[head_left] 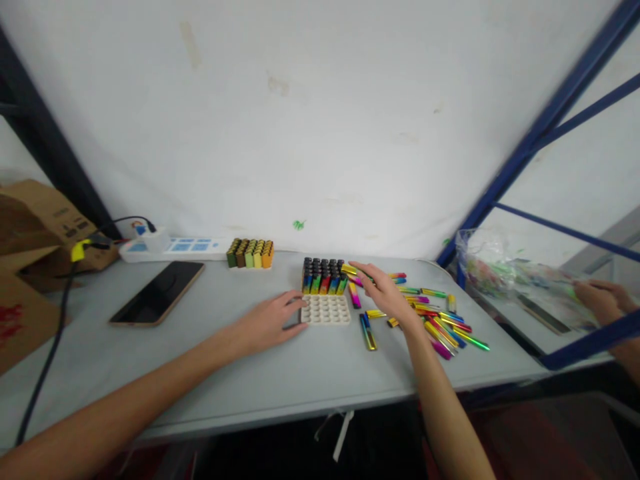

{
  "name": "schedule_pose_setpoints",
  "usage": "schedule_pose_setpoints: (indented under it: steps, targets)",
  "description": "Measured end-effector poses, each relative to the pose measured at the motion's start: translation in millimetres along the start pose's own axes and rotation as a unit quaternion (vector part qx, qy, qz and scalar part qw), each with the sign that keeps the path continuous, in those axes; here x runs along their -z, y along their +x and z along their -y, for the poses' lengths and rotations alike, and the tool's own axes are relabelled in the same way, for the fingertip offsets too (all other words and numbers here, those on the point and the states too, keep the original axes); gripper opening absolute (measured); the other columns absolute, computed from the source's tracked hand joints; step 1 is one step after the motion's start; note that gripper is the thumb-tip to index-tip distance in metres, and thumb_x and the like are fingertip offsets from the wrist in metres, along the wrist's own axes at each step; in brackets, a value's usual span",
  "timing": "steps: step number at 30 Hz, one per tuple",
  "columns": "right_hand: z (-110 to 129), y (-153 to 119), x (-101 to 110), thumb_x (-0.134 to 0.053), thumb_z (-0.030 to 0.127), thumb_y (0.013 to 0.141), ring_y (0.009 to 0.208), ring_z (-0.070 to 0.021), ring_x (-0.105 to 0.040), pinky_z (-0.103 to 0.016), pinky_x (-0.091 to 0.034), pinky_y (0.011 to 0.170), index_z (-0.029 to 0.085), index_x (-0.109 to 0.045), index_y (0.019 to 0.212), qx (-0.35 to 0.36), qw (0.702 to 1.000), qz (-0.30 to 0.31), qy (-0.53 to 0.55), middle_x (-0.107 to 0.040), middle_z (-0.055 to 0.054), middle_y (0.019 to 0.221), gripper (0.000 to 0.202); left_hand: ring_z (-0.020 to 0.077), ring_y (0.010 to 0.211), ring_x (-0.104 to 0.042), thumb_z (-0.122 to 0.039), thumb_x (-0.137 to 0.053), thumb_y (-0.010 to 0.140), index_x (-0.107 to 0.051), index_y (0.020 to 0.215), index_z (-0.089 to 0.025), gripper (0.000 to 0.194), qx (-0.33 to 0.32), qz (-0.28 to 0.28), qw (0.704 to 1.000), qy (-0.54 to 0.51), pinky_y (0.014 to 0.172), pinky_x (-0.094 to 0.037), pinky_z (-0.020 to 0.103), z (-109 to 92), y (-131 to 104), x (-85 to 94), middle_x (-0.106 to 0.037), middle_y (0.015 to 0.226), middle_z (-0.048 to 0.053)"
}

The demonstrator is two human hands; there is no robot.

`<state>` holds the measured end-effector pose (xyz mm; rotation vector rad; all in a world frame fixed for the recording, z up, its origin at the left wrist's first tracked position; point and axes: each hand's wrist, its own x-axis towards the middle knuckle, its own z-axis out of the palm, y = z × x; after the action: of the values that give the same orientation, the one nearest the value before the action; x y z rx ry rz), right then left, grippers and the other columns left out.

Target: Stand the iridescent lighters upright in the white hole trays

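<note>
A white tray [327, 315] with round holes lies mid-table; its far rows hold several upright coloured lighters [323, 277] with black tops. My left hand [275, 319] rests flat on the table, fingertips touching the tray's left edge. My right hand [383, 288] hovers just right of the tray, fingers closed on a yellow lighter [349, 270] at the filled rows' right end. A pile of loose coloured lighters [440, 320] is scattered to the right of that hand.
A small block of yellow-green lighters [250, 254] stands further back. A phone [158, 292], a power strip [170, 248] and cardboard boxes [35, 230] sit at left. Another person's hand [597, 298] and a plastic bag [505, 277] are at right, beyond blue frame bars.
</note>
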<state>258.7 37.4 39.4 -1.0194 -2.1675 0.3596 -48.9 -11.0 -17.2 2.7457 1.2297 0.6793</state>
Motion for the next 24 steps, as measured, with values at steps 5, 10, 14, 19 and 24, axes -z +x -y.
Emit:
schedule_pose_setpoints:
  steps: [5,10,14,19,24]
  targets:
    - [21,7,-16,-0.058,0.039,0.100,0.073,-0.0161,-0.064,-0.028,-0.053,0.066,0.021,-0.063,0.124,0.001,0.998,0.020,0.059,-0.070,-0.004,0.094,0.030,0.0268,0.118,-0.065,-0.038,-0.062,0.098,-0.064,0.127,-0.021,0.034,0.017,0.011,1.000,0.011,0.108,-0.053,0.042,-3,0,-1.9,-0.061,0.135,0.012]
    - [28,20,-36,-0.070,0.036,0.092,0.064,-0.0135,-0.062,-0.025,-0.051,0.062,0.021,-0.064,0.109,0.015,0.996,0.062,0.056,-0.067,0.002,0.076,0.023,0.0265,0.120,-0.062,-0.040,-0.063,0.098,-0.066,0.126,-0.023,0.032,0.014,-0.005,1.000,-0.005,0.110,-0.051,0.044,-3,0,-3.4,-0.061,0.134,0.011]
    - [28,32,-45,-0.073,0.032,0.091,0.069,-0.0145,-0.064,-0.027,-0.054,0.068,0.021,-0.069,0.108,0.059,0.995,0.084,0.018,-0.070,-0.001,0.084,0.020,0.0275,0.118,-0.061,-0.039,-0.067,0.096,-0.067,0.121,-0.023,0.030,0.012,-0.028,1.000,-0.002,0.107,-0.052,0.045,-4,0,-2.7,-0.064,0.125,0.010]
    - [23,39,-52,-0.071,0.031,0.094,0.073,-0.0157,-0.065,-0.030,-0.055,0.076,0.022,-0.071,0.113,0.094,0.992,0.082,-0.023,-0.071,-0.004,0.093,0.021,0.0258,0.109,-0.061,-0.034,-0.073,0.094,-0.067,0.109,-0.021,0.021,-0.004,-0.017,0.999,0.027,0.100,-0.052,0.041,-6,1,0.6,-0.065,0.113,0.008]
    - [20,35,-59,-0.064,0.032,0.099,0.093,-0.0206,-0.069,-0.034,-0.053,0.089,0.023,-0.070,0.120,0.095,0.993,0.065,-0.037,-0.074,-0.007,0.108,0.024,0.0232,0.098,-0.063,-0.033,-0.068,0.097,-0.067,0.101,-0.021,0.013,-0.019,-0.001,0.999,0.035,0.093,-0.053,0.038,-6,2,0.0,-0.067,0.103,0.006]
